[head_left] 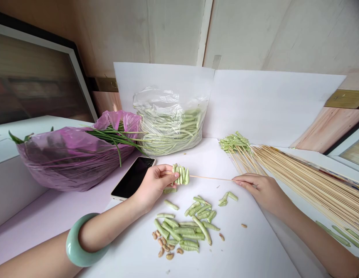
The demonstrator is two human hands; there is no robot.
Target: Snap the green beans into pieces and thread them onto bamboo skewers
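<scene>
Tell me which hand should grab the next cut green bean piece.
Probably the left hand: it pinches the threaded bean pieces on the thin bamboo skewer, with loose cut green bean pieces just below. The right hand holds the skewer's far end.

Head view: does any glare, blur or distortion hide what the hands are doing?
Head view: the light is soft and even, with only faint shadows under the left hand and right hand. Both hands and the skewer are sharp. The wide-angle lens stretches the corners. There is mild sheen on the clear bag and the phone, and it hides nothing.
</scene>
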